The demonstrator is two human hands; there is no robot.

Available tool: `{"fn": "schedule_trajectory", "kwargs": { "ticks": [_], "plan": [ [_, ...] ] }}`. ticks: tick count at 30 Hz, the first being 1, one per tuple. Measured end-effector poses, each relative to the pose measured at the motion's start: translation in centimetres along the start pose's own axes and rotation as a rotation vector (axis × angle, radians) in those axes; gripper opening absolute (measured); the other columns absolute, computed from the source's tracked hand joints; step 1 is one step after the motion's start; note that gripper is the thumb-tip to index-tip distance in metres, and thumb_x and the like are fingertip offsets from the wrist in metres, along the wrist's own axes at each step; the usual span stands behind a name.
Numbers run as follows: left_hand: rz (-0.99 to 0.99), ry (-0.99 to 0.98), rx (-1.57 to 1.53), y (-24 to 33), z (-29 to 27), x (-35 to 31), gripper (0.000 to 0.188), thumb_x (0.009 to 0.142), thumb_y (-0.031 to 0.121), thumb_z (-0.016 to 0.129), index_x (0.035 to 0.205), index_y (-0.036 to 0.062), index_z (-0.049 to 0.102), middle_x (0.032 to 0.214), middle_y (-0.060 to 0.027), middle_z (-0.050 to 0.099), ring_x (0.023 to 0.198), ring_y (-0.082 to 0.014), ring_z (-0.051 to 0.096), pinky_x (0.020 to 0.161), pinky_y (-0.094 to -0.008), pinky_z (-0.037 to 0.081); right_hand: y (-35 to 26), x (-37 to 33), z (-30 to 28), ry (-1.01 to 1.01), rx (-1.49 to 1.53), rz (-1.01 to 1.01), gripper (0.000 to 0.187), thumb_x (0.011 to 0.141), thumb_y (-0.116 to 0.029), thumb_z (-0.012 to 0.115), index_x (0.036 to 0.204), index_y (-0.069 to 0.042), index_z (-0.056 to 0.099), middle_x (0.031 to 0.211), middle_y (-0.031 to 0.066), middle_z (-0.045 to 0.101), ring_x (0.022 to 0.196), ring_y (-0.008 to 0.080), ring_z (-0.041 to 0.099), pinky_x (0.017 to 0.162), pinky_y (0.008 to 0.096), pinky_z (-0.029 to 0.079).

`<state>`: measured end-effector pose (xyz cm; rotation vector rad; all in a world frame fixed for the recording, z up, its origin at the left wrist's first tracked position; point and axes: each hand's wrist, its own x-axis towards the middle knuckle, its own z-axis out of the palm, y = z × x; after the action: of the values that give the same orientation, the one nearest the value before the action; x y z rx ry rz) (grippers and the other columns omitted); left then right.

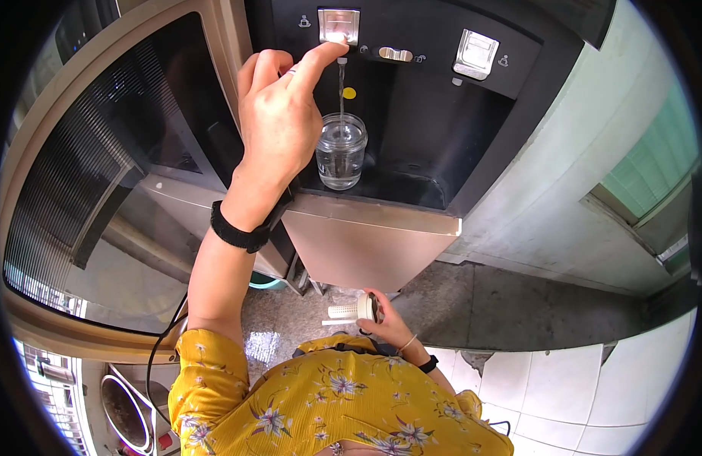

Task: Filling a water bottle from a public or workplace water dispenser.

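My left hand [281,125] reaches up to the water dispenser [434,137], its index finger pressing the left silver tap button [339,21]. The other fingers are bent, holding nothing. Below that tap, a thin stream of water [341,87] runs into a clear cup [341,169], which stands without a lid in the black recess and has water in it. Low in front of my body, my right hand [393,327] grips a cream round lid [364,308]. A pale perforated strainer tube [342,311] sticks out from the lid, with a thin white stick [335,322] beside it.
Right of the pressed button are a small silver switch [396,55] and a second silver tap button [478,55]. A brown-framed dark glass panel [115,167] stands on the left. A pale wall [533,190] rises on the right. A teal basin [266,282] sits below.
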<state>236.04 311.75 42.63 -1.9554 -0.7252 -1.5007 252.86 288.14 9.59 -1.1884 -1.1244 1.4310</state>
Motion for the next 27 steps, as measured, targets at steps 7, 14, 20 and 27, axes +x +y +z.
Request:
{"fn": "schedule_trajectory", "kwargs": {
  "ticks": [7, 14, 20, 27],
  "plan": [
    [0.018, 0.001, 0.017, 0.2, 0.1, 0.2, 0.064, 0.067, -0.014, 0.064, 0.12, 0.0212, 0.073, 0.068, -0.0022, 0.062, 0.084, -0.0233, 0.056, 0.093, -0.0356, 0.045, -0.2, 0.5, -0.2, -0.027, 0.006, -0.009, 0.08, 0.085, -0.013, 0.083, 0.151, -0.003, 0.038, 0.137, 0.0121, 0.049, 0.128, 0.0208, 0.047, 0.11, 0.0334, 0.039],
    [-0.001, 0.014, 0.009, 0.3, 0.2, 0.2, 0.063, 0.068, -0.014, 0.065, 0.12, 0.0212, 0.073, 0.067, -0.0022, 0.06, 0.084, -0.0227, 0.056, 0.093, -0.0354, 0.045, -0.2, 1.0, -0.4, -0.029, -0.009, -0.001, 0.08, 0.086, -0.013, 0.082, 0.151, -0.003, 0.038, 0.137, 0.0124, 0.048, 0.128, 0.0207, 0.047, 0.11, 0.0333, 0.039],
    [0.02, 0.006, 0.015, 0.0, 0.4, 0.0, 0.063, 0.068, -0.014, 0.065, 0.12, 0.0199, 0.073, 0.067, -0.0021, 0.06, 0.083, -0.0226, 0.055, 0.093, -0.0353, 0.045, -0.1, 1.1, -0.4, -0.032, -0.017, 0.013, 0.08, 0.086, -0.014, 0.082, 0.151, -0.003, 0.038, 0.14, 0.0133, 0.048, 0.13, 0.0217, 0.046, 0.112, 0.0339, 0.037],
    [0.023, 0.012, 0.003, 0.2, 0.2, 0.2, 0.062, 0.068, -0.014, 0.065, 0.12, 0.0195, 0.073, 0.066, -0.0019, 0.06, 0.082, -0.0226, 0.054, 0.093, -0.0353, 0.044, -0.2, 0.9, -0.3, -0.031, 0.02, 0.02, 0.081, 0.085, -0.014, 0.082, 0.151, -0.002, 0.037, 0.14, 0.0131, 0.048, 0.131, 0.0218, 0.046, 0.112, 0.0337, 0.036]
  ]
}}
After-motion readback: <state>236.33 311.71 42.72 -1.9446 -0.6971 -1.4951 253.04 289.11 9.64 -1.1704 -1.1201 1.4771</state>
